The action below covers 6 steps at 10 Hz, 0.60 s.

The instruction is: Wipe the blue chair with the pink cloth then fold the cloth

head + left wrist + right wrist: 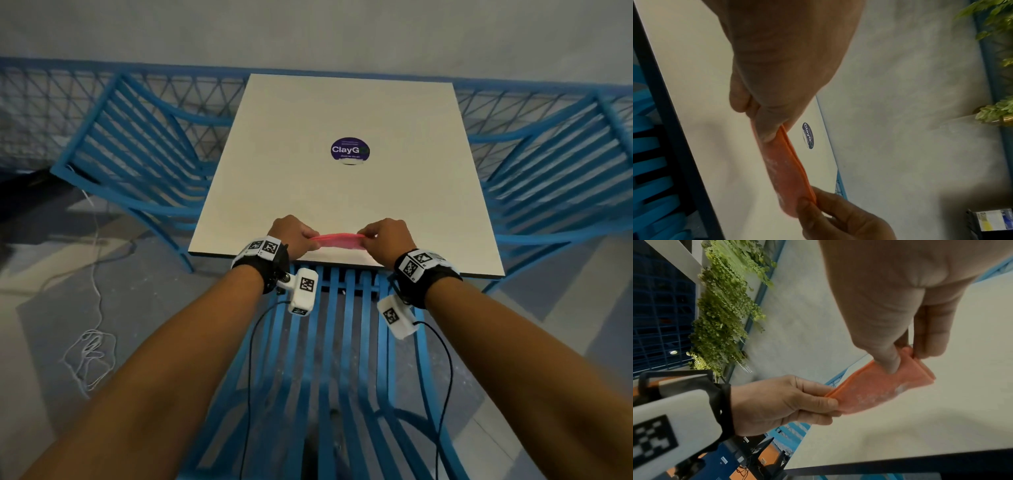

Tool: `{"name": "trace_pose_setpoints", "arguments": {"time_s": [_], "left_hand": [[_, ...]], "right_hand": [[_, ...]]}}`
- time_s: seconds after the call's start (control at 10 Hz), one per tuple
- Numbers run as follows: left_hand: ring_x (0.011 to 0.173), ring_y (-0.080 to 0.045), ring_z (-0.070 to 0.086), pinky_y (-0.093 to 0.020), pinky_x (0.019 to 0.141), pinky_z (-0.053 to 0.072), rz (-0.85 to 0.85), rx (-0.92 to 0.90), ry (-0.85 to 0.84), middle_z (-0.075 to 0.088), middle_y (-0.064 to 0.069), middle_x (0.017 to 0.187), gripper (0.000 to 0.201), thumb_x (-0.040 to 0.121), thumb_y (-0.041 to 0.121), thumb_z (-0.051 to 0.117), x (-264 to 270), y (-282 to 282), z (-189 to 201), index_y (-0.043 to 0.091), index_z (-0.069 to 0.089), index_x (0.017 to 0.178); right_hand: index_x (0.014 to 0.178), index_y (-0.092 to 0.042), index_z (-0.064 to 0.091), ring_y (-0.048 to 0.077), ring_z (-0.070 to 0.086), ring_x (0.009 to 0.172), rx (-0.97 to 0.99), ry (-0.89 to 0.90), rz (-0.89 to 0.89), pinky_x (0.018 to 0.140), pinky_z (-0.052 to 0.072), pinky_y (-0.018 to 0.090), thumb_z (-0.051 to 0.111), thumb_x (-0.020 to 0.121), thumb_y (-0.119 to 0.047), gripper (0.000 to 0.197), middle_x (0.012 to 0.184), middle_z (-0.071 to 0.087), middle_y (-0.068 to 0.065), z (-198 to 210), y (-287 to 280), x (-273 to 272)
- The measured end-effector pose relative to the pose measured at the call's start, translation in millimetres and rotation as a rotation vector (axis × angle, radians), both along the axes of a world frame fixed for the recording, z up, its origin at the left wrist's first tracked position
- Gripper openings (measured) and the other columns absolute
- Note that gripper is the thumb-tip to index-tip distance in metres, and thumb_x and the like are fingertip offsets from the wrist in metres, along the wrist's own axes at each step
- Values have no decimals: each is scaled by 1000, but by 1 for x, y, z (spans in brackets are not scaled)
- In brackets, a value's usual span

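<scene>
Both forearms fill the bottom of my head view, each with a black wrist strap carrying white tagged camera blocks and thin black leads. Under them runs the slatted blue chair (337, 346), its front tucked beneath the near edge of the bench (342, 113); my arms cut off much of its seat.

Over that near edge I hold the cloth (337, 240) stretched between my two hands. Left hand (294, 236) pinches one end, thumb over curled fingers (813, 404). Right hand (385, 240) pinches the other end, thumb pressed onto the top layer with the fingers (931, 331) closed below. From the head view my knuckles hide both ends, so only the middle strip shows.

In the wrist views the cloth (785, 172) reads as pink-orange, folded into a narrow flat band with stacked layer edges along one long side. Pale, chalky smudges mark its broad face (879, 391). Whether it touches the bench or hangs just above it I cannot tell; a soft shadow lies beneath it.

Past it, toward the middle of the bench, sits a round purple sticker (350, 149) whose lettering is partly unreadable. More blue chairs stand along the left edge (137, 147) and right edge (555, 154). A white cord (90, 346) lies tangled on the floor left of the bench. Green foliage (723, 308) hangs blurred against the wall.
</scene>
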<state>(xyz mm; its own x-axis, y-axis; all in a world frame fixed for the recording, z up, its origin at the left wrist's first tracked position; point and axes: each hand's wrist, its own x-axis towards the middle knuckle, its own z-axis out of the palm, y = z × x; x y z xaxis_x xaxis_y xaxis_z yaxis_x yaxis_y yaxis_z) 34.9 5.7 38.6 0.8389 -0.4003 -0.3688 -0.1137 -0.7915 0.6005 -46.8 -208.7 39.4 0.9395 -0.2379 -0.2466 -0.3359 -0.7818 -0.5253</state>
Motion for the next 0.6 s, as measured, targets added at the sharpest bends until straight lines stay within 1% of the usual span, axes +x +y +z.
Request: {"name": "trace_pose_setpoints", "arguments": {"time_s": [0.1,0.2,0.3,0.4,0.5,0.6], "left_hand": [[119,-22,69,-19,98,48,3,12,-76,74,-7,132,37,93,17,76,7,-12,-16,22,75,130],[126,-28,67,-22,103,46,-78,122,-55,62,-9,149,49,97,9,67,6,-19,-40,29,66,141],[141,-32,53,-33,116,44,-271,341,-18,39,-7,167,62,98,7,55,0,-21,-68,32,49,155],[153,-31,36,-39,124,33,-361,414,7,19,0,174,64,102,14,54,-9,-17,-82,34,36,161],[155,-30,32,-39,125,31,-340,377,-15,15,2,175,63,104,27,58,-16,-11,-84,33,35,162],[152,-29,38,-38,122,35,-244,277,5,22,-1,173,67,101,38,61,-20,-6,-76,33,35,162]], "right_hand": [[108,-14,79,29,70,94,-52,-98,-56,77,49,26,65,89,-16,24,102,77,11,-19,-2,9],[97,-8,81,34,71,91,-101,-124,-48,80,57,35,66,85,-6,19,98,76,17,-42,1,8],[90,-9,80,32,70,92,-126,-38,21,81,57,37,63,82,-2,21,99,74,13,-71,2,-2],[105,-13,78,26,67,106,-80,40,56,96,54,36,67,82,-2,28,117,71,7,-81,2,-16],[112,-17,75,27,62,113,-111,22,79,98,52,38,71,82,-7,32,126,68,6,-80,1,-22],[123,-20,70,28,56,122,-161,29,61,101,51,40,70,83,-17,39,137,62,5,-69,1,-23]]}}
